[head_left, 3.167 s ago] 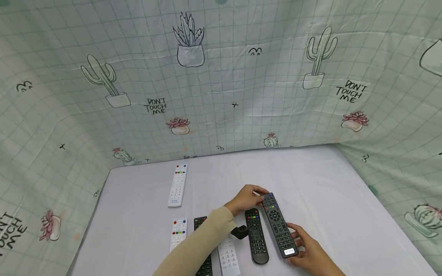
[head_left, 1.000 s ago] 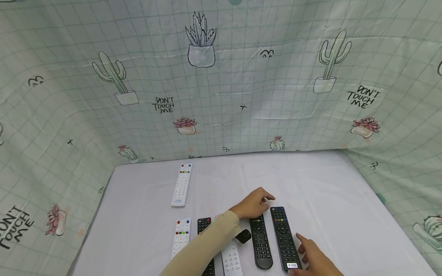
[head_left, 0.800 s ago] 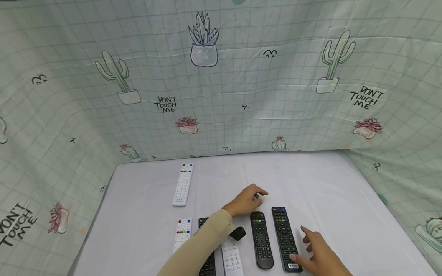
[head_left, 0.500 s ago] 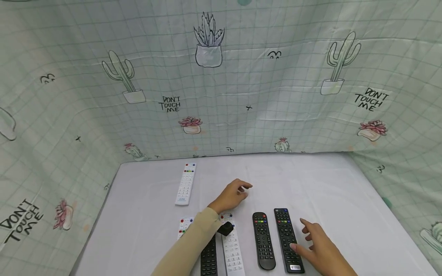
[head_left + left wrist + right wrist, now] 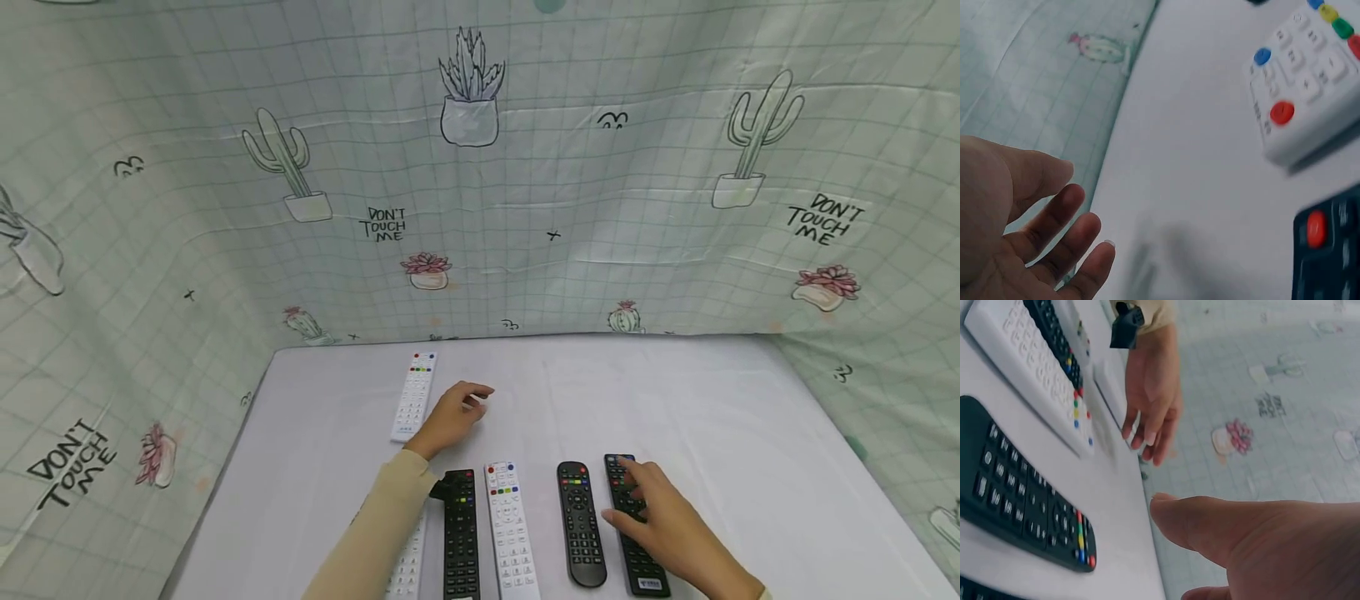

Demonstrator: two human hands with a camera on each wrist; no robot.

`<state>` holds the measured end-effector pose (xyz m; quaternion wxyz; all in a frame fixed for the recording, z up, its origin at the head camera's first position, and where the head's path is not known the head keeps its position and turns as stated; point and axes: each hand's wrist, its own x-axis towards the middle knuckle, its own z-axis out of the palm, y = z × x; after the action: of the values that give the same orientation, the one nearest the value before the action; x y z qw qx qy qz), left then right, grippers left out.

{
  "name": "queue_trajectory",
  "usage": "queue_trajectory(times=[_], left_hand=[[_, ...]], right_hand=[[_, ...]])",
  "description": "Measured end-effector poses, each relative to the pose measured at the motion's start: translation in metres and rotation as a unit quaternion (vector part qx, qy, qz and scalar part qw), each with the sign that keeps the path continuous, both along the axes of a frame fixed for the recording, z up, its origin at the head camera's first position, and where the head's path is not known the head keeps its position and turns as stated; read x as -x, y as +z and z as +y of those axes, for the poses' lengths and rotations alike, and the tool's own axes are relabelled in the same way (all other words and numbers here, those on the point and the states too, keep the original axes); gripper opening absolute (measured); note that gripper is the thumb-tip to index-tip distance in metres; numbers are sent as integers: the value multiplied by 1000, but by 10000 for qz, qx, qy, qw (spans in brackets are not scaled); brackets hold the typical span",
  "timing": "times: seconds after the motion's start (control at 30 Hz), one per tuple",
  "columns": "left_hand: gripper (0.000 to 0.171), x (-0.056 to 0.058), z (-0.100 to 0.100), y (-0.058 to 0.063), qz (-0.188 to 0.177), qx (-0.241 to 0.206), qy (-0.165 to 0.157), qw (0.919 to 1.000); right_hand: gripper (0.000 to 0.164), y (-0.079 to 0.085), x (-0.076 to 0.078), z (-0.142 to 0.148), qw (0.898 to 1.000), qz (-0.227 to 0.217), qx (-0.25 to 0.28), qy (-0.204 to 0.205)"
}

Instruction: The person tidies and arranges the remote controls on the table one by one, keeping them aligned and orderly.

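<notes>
My left hand is held above the table with loosely bent fingers, holding nothing. Its wrist overlaps the lower right edge of a white remote control lying at the back left. In the left wrist view the same hand is apart from the remotes. Over the rightmost black remote control, which has a white label at its near end, my right hand spreads thumb and fingers without gripping, hiding its middle. Beside that lies a black remote control with rounded ends.
Left of these, a white remote control and a long black remote control lie side by side. Another white remote is partly hidden by the left sleeve. A cactus-print cloth encloses the white table at back and sides.
Both hands had the labelled black remote raised; it now lies on the table, released. My left hand has since swung left toward the far white remote. My right hand has moved forward over the labelled one.
</notes>
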<state>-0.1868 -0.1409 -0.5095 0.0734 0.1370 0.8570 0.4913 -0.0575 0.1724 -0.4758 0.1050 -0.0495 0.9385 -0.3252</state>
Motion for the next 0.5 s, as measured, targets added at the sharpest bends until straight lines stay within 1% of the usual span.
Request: queue_trajectory(times=[0.1,0.33,0.5], left_hand=[[30,0,-13,0,-43,-19,224,9997],[31,-3,-38,-2,-56,-25,636,9980],[31,-7,-54,-3,-74,-92,975,9952]], right_hand=[[77,2,4,-7,9996,66,187,185],[73,8,21,-23,9964,389,270,709],[72,12,35,-33,9938,276,473,963]])
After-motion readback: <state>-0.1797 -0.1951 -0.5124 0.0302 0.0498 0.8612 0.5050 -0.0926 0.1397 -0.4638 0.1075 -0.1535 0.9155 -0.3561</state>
